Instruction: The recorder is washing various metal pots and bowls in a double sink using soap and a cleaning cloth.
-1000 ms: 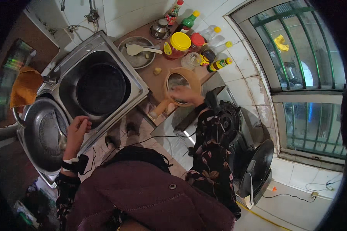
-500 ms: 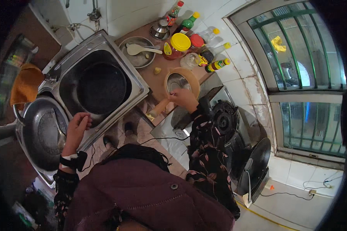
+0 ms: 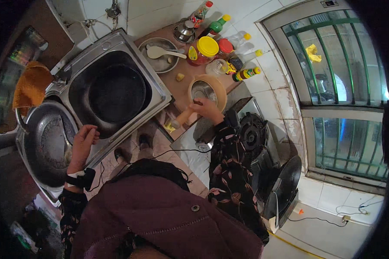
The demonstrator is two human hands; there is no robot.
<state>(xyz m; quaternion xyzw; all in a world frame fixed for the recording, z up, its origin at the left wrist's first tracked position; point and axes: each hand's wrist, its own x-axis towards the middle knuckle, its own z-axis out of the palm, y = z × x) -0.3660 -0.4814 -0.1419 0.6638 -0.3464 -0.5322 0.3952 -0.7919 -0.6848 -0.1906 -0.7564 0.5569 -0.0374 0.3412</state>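
Pot [image 3: 221, 93] on desk [image 3: 175, 90]. Right hand [image 3: 208, 110], blurred earlier, now steadier at handle [image 3: 183, 118], suggesting slower work; grip cannot be told. Left hand [image 3: 85, 140] half-curled near sink [image 3: 160, 93], seemingly holding nothing.

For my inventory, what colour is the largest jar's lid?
The lid is yellow, shown best in the head view.
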